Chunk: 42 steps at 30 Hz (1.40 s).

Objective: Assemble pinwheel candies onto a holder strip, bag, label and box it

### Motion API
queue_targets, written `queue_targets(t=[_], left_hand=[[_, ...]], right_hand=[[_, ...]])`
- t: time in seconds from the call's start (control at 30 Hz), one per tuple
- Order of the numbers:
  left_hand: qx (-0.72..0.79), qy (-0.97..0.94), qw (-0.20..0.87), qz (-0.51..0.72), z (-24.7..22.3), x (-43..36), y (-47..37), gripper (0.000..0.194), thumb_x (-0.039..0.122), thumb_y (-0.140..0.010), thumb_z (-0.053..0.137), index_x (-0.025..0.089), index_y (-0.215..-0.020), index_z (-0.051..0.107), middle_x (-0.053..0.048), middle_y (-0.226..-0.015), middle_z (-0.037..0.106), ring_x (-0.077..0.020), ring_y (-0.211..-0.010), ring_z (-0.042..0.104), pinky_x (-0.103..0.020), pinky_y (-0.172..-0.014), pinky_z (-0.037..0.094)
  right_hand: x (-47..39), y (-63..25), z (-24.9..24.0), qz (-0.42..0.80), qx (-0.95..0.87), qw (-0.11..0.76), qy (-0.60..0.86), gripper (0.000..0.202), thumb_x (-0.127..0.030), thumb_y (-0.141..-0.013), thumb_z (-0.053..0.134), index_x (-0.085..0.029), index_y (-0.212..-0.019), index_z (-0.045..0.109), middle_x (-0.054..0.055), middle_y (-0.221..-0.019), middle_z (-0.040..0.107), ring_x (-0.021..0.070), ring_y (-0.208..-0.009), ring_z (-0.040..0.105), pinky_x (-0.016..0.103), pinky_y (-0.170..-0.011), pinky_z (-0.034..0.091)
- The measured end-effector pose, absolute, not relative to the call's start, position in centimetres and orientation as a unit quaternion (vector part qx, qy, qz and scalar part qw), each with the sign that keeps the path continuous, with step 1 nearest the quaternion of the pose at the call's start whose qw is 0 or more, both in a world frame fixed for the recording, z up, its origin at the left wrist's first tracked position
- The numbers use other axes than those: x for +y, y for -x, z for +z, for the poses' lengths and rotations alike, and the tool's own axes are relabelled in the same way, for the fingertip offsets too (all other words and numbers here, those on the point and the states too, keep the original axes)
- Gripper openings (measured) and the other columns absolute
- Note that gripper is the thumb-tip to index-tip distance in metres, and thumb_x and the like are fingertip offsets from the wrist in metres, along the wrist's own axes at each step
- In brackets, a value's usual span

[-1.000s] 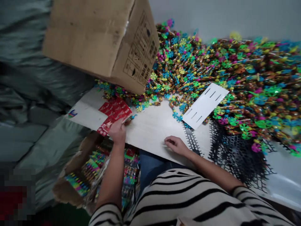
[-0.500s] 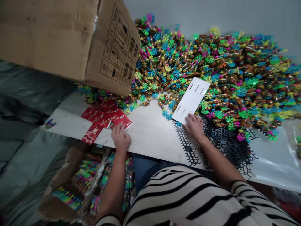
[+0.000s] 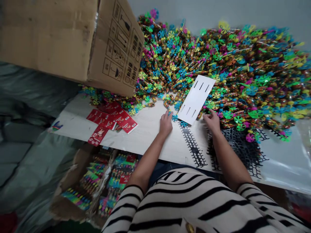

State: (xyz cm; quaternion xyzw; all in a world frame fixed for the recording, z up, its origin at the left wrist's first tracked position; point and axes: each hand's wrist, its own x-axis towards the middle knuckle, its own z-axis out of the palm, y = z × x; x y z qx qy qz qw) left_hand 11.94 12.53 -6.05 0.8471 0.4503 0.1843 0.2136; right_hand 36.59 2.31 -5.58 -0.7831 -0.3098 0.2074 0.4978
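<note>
A white card (image 3: 196, 100) with several dark slits lies tilted against the front of a big heap of small toys (image 3: 233, 68) with colourful fan wheels and clear tubes of brown-orange beads. At the card's lower left corner, my left hand (image 3: 166, 124) stretches its fingers to a blue fan-wheel toy (image 3: 174, 117); whether they touch it is hard to see. My right hand (image 3: 212, 121) is just right of the card, fingers apart at the heap's near edge and off the card. Red printed cards (image 3: 107, 118) lie overlapping on the table, left of my left hand.
A large cardboard box (image 3: 114, 48) stands on the left, over part of the heap. Black mesh strips (image 3: 194, 149) lie on the white table (image 3: 148, 139). Below its edge, an opened carton (image 3: 70, 174) holds packed toys. Clear plastic (image 3: 284, 161) covers the right side.
My left hand has left the red cards and moved right to the toys by the white card. My right hand has let go of the white card and shifted right to the heap's edge.
</note>
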Motion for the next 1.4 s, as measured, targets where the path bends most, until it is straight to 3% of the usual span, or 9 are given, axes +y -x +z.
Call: queue_targets(t=[0.1, 0.2, 0.33, 0.53, 0.77, 1.03, 1.2, 1.3, 1.4], left_hand=[[0.435, -0.869, 0.194, 0.138, -5.5, 14.9, -12.9, 0.065, -0.001, -0.078, 0.036, 0.024, -0.136, 0.050, -0.009, -0.153, 0.036, -0.0311, -0.124, 0.042, -0.052, -0.099, 0.040], [0.408, -0.892, 0.169, 0.093, -5.3, 16.4, -12.9, 0.064, -0.002, -0.078, 0.035, 0.024, -0.135, 0.052, -0.010, -0.149, 0.041, -0.0314, -0.120, 0.045, -0.051, -0.096, 0.041], [0.409, -0.892, 0.157, 0.111, -5.3, 15.4, -12.6, 0.072, -0.004, -0.075, 0.036, 0.019, -0.143, 0.042, -0.013, -0.155, 0.028, -0.0312, -0.122, 0.044, -0.048, -0.098, 0.040], [0.406, -0.879, 0.195, 0.154, -5.8, 11.2, -12.0, 0.059, 0.005, -0.077, 0.046, 0.019, -0.134, 0.052, -0.011, -0.153, 0.032, -0.0316, -0.127, 0.040, -0.048, -0.103, 0.037], [0.435, -0.807, 0.295, 0.270, -5.8, 8.8, -9.4, 0.044, 0.011, -0.079, 0.048, 0.017, -0.122, 0.058, -0.013, -0.130, 0.056, -0.0250, -0.122, 0.047, -0.045, -0.107, 0.038], [0.474, -0.660, 0.501, 0.300, -3.9, 5.4, -9.3, 0.036, 0.013, -0.075, 0.054, 0.016, -0.110, 0.063, -0.010, -0.107, 0.066, -0.0173, -0.091, 0.060, -0.032, -0.081, 0.050], [0.394, -0.585, 0.694, 0.144, -1.3, 4.0, -9.2, 0.020, 0.031, -0.075, 0.066, 0.014, -0.085, 0.070, -0.006, -0.081, 0.069, -0.0139, -0.073, 0.062, -0.024, -0.066, 0.048], [0.381, -0.505, 0.763, 0.136, -0.5, 3.6, -9.5, 0.040, 0.041, -0.072, 0.072, 0.016, -0.102, 0.069, -0.008, -0.096, 0.071, -0.0150, -0.076, 0.066, -0.023, -0.062, 0.049], [0.446, -0.427, 0.766, 0.179, -1.0, 3.9, -10.1, 0.047, 0.047, -0.064, 0.078, 0.015, -0.098, 0.070, -0.008, -0.089, 0.072, -0.0149, -0.069, 0.066, -0.022, -0.056, 0.050]], right_hand=[[-0.2, -36.3, -4.0, 0.189, -0.377, 0.437, 0.795, 0.051, -0.047, -0.079, 0.054, -0.013, -0.117, 0.055, 0.007, -0.085, 0.063, 0.0171, -0.071, 0.057, 0.035, -0.074, 0.050], [-3.1, -32.8, -3.1, 0.224, -0.496, 0.268, 0.795, 0.044, -0.053, -0.074, 0.065, -0.017, -0.098, 0.063, 0.011, -0.092, 0.064, 0.0238, -0.084, 0.057, 0.041, -0.081, 0.048], [-5.3, -27.0, -3.4, 0.182, -0.534, 0.168, 0.809, 0.032, -0.041, -0.074, 0.071, -0.019, -0.095, 0.063, 0.016, -0.110, 0.058, 0.0331, -0.105, 0.049, 0.049, -0.087, 0.043], [-6.1, -27.4, -4.0, 0.238, -0.504, 0.190, 0.808, 0.017, -0.027, -0.075, 0.065, -0.021, -0.091, 0.061, 0.011, -0.098, 0.062, 0.0271, -0.093, 0.054, 0.037, -0.075, 0.043], [-6.4, -32.6, -2.4, 0.304, -0.503, 0.239, 0.773, 0.016, -0.035, -0.079, 0.054, -0.021, -0.074, 0.062, 0.003, -0.072, 0.067, 0.0178, -0.066, 0.058, 0.028, -0.063, 0.041], [-8.2, -36.6, 5.4, 0.248, -0.565, 0.110, 0.779, 0.017, -0.040, -0.081, 0.056, -0.025, -0.074, 0.062, 0.003, -0.064, 0.064, 0.0168, -0.055, 0.053, 0.028, -0.053, 0.035], [-5.4, -35.6, 6.3, 0.416, -0.558, 0.224, 0.682, 0.031, -0.052, -0.081, 0.053, -0.022, -0.078, 0.060, 0.003, -0.067, 0.062, 0.0153, -0.058, 0.053, 0.026, -0.053, 0.039], [-3.1, -30.8, 3.6, 0.432, -0.510, 0.309, 0.677, 0.019, -0.038, -0.084, 0.053, -0.020, -0.082, 0.056, -0.002, -0.060, 0.057, 0.0131, -0.054, 0.051, 0.024, -0.052, 0.038], [-1.7, -26.0, 0.7, 0.409, -0.502, 0.336, 0.683, 0.011, -0.023, -0.085, 0.052, -0.020, -0.094, 0.055, -0.006, -0.057, 0.056, 0.0117, -0.053, 0.051, 0.022, -0.053, 0.037]])
